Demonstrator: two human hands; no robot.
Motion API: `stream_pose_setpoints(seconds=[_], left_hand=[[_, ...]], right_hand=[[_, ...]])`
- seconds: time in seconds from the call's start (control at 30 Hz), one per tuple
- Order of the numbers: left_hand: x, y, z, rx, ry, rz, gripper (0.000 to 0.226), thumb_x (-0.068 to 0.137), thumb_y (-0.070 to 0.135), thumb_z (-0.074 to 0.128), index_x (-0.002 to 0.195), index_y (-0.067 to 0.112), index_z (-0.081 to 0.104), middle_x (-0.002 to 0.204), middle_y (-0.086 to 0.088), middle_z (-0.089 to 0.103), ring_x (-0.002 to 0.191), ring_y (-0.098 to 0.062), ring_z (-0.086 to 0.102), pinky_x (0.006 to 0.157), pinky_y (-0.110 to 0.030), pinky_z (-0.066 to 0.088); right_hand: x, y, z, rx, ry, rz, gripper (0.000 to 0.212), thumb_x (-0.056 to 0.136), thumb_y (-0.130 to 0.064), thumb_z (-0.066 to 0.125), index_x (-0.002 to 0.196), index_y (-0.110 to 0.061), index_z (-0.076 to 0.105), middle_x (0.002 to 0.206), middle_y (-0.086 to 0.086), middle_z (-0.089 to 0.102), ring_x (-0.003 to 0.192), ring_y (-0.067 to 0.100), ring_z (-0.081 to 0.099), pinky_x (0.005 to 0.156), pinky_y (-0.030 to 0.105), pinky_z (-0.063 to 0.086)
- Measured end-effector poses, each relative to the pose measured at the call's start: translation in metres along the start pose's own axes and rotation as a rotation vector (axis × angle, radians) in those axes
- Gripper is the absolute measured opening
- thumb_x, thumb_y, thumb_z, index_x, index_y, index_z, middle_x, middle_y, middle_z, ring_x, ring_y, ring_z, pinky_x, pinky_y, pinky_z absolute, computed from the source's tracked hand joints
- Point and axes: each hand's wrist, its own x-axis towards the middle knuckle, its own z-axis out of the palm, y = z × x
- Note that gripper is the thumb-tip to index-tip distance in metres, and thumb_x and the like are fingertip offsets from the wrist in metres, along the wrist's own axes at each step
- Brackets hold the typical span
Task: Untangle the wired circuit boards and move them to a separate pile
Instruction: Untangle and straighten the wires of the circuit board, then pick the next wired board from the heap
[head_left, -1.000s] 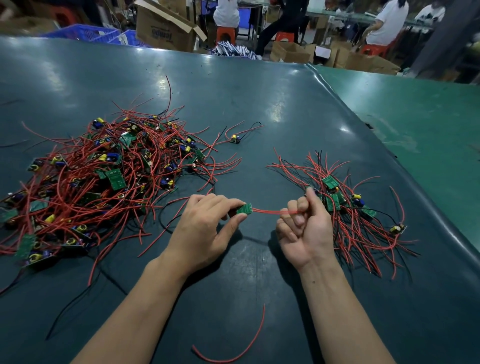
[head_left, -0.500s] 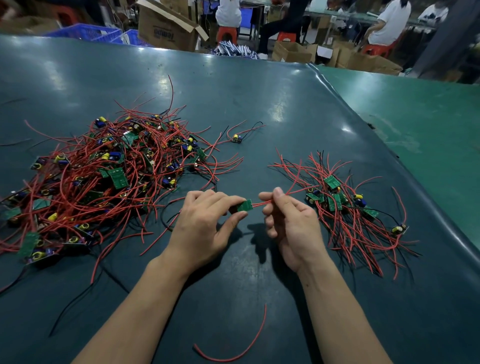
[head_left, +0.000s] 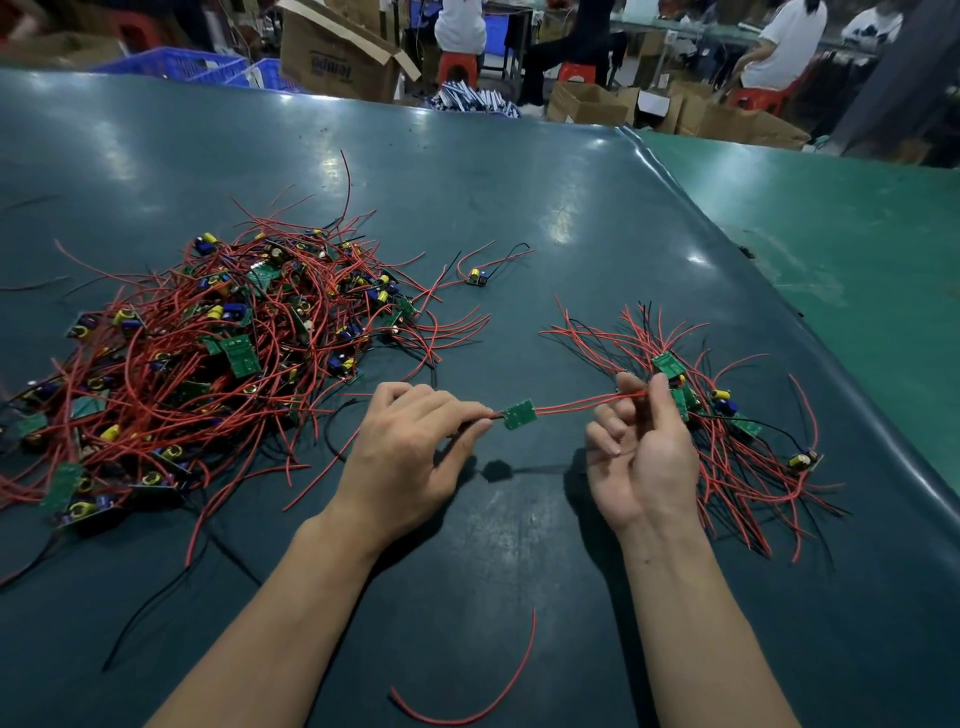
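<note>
One little board strung up between two hands over the dark green table (head_left: 519, 208)

Using the green circuit board (head_left: 519, 414) as the landmark: the huge tangled pile (head_left: 208, 364) sits well off to its left, the smaller sorted pile (head_left: 727, 426) close on its right. The left hand (head_left: 402, 457) pinches the wires at the board's left edge, the right hand (head_left: 641, 447) pinches its red wires (head_left: 587, 402) further along. The board hangs mid-air between both grips. A stray red wire (head_left: 478, 696) lies nearer me.

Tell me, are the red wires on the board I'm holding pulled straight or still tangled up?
Pulled straight. The red wires run taut from the green board, held near the left hand, to the right hand, which pinches their far end.
</note>
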Motion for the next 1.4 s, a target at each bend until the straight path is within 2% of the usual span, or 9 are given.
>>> stream_pose_setpoints(seconds=[0.17,0.33,0.5,0.67,0.87,1.1,1.17,1.3,1.4], left_hand=[[0.002,-0.002,-0.003,-0.008,0.065,0.001,0.014,0.094,0.02,0.063,0.098,0.013,0.074,0.086,0.006,0.069,0.074,-0.021,0.061,0.076,-0.042,0.041],[0.002,-0.005,-0.006,0.053,0.067,0.031,0.016,0.093,0.026,0.064,0.093,0.015,0.075,0.081,0.006,0.068,0.073,-0.023,0.061,0.074,-0.043,0.042],[0.001,-0.017,-0.014,0.185,0.292,-0.157,0.01,0.09,0.022,0.068,0.088,0.015,0.075,0.082,0.005,0.071,0.081,-0.026,0.058,0.078,-0.046,0.041],[-0.001,-0.022,-0.015,0.232,0.273,-0.384,0.014,0.088,0.024,0.063,0.09,0.013,0.072,0.087,0.0,0.069,0.087,-0.029,0.056,0.079,-0.044,0.041],[0.0,-0.027,-0.007,0.321,-0.084,-0.578,0.03,0.089,0.033,0.066,0.111,0.013,0.071,0.108,-0.008,0.065,0.105,-0.033,0.051,0.089,-0.045,0.04],[-0.001,-0.025,-0.009,0.316,-0.038,-0.623,0.013,0.09,0.019,0.065,0.101,0.017,0.072,0.098,-0.007,0.07,0.096,-0.033,0.057,0.083,-0.044,0.039],[0.001,-0.024,-0.011,0.247,0.044,-0.587,0.016,0.09,0.013,0.066,0.105,0.013,0.07,0.099,-0.009,0.07,0.096,-0.034,0.06,0.085,-0.046,0.043],[0.004,-0.012,-0.015,0.081,0.407,-0.221,0.008,0.089,0.004,0.068,0.097,0.004,0.07,0.092,-0.006,0.068,0.079,-0.026,0.063,0.072,-0.042,0.052],[0.005,0.0,-0.01,-0.178,0.5,-0.099,0.007,0.088,-0.004,0.066,0.092,0.0,0.068,0.091,-0.006,0.063,0.079,-0.02,0.062,0.067,-0.036,0.052]], right_hand=[[-0.013,0.015,0.007,-0.539,-0.247,0.163,0.045,0.072,-0.048,0.066,0.1,-0.013,0.061,0.063,-0.001,0.056,0.043,0.009,0.049,0.033,0.017,0.032],[-0.022,0.025,0.008,-0.752,-0.331,0.021,0.021,0.089,-0.027,0.065,0.078,-0.009,0.062,0.059,0.006,0.061,0.041,0.015,0.052,0.034,0.02,0.039],[-0.011,0.011,0.007,-0.51,-0.003,-0.184,0.023,0.094,-0.022,0.062,0.079,-0.004,0.063,0.058,0.004,0.066,0.044,0.013,0.063,0.035,0.017,0.042],[-0.005,-0.005,-0.002,0.001,0.207,-0.189,0.017,0.091,-0.018,0.066,0.095,-0.002,0.064,0.092,0.011,0.075,0.073,0.015,0.074,0.054,0.015,0.053],[-0.004,0.0,-0.001,0.001,0.195,-0.108,0.01,0.095,-0.009,0.06,0.093,0.001,0.062,0.083,0.013,0.075,0.072,0.02,0.074,0.053,0.015,0.053],[-0.007,-0.002,-0.002,-0.07,0.089,-0.064,0.027,0.101,-0.025,0.049,0.096,-0.004,0.066,0.085,0.008,0.076,0.076,0.019,0.075,0.051,0.016,0.053],[-0.009,-0.001,0.001,-0.143,0.018,-0.033,0.028,0.101,-0.027,0.048,0.095,-0.008,0.068,0.081,0.006,0.075,0.069,0.016,0.073,0.047,0.016,0.05],[-0.015,0.013,0.009,-0.429,-0.135,-0.002,0.024,0.099,-0.024,0.051,0.092,-0.009,0.069,0.074,0.004,0.072,0.054,0.014,0.066,0.041,0.018,0.046],[-0.023,0.029,0.009,-0.707,-0.358,0.05,0.011,0.093,-0.011,0.062,0.102,-0.012,0.068,0.088,0.005,0.071,0.058,0.017,0.067,0.043,0.022,0.048]])
